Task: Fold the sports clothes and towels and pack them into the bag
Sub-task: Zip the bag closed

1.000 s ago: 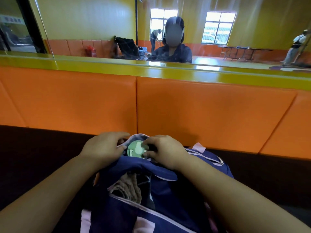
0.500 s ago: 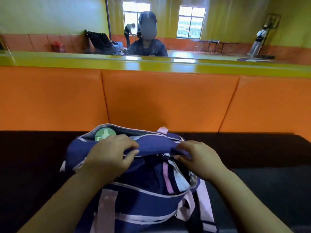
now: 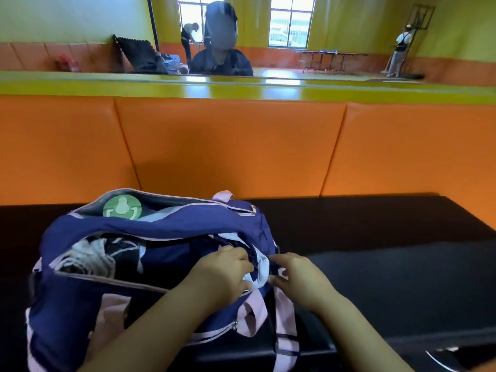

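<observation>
Navy bag [image 3: 166,229] with pink trim sits on the black seat [image 3: 389,232], near-left of centre, its far side close to the orange back pads [image 3: 228,146]. Both hands are at the bag's right end, near edge. The left hand [image 3: 222,275] has its fingers curled onto the navy fabric by the opening and is gripping it. The right hand [image 3: 298,277] is just beside it, fingertips pinched on the bag's dark edge; whether a zip pull is between them cannot be told. A strip of light blue lining [image 3: 261,272] shows between the two hands. The bag's top is gaping open on the left half, with striped grey-and-dark cloth [image 3: 96,256] visible inside. A green round patch [image 3: 122,208] is on the bag's far-left inner wall. Pink straps [image 3: 255,310] hang down the near-right side below the hands. A yellow-green ledge [image 3: 268,88] runs above the pads, with a mirror [image 3: 80,28] over it reflecting a seated person in a dark top [image 3: 221,63].
</observation>
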Demonstrator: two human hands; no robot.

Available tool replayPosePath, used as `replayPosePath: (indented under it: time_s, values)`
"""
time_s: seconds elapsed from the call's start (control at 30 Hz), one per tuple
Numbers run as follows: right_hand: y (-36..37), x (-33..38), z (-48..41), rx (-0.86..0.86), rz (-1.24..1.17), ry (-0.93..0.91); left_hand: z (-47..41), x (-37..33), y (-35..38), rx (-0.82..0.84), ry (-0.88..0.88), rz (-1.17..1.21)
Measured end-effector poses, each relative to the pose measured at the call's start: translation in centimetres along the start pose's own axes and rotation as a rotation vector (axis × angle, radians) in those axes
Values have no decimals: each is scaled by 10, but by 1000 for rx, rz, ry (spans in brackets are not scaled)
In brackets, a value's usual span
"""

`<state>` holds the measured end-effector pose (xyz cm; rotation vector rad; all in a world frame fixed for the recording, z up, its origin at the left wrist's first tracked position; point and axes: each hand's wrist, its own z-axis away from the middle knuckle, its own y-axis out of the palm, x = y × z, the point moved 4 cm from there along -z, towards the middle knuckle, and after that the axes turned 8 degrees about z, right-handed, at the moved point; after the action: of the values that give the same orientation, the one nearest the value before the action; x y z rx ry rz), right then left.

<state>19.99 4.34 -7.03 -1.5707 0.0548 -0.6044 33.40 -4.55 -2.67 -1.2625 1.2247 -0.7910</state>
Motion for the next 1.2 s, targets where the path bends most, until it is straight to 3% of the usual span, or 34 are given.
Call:
replayPosePath:
  time_s: [0.13,0.27,0.47,0.57,0.63,0.77,0.87,0.97,1.07,1.2]
  values:
    - [13,1,-4,-68,41,42,-2,13,19,-45,69,-123]
    - [17,-1,-10,-103,76,46,-3,15,23,42,48,-143]
    - [-13,-22,-2,-120,-64,88,-14,10,21,129,7,-197]
    - [-36,-23,9,-138,-155,87,-26,6,17,307,-111,-216]
    - [-49,-17,14,-146,-232,80,-35,6,22,432,-86,-199]
    - [-60,-4,21,-145,-289,70,-27,-1,15,510,-29,-352]
    - [-60,2,23,-143,-394,70,-16,-9,1,262,91,-229]
    - [-62,9,23,-143,-497,48,-9,-20,-24,-69,-14,79]
    - [-64,13,23,-130,-606,4,-16,-28,-34,-70,-140,211]
    - [-64,10,24,-105,-663,-38,-34,-31,-33,-24,-207,161]
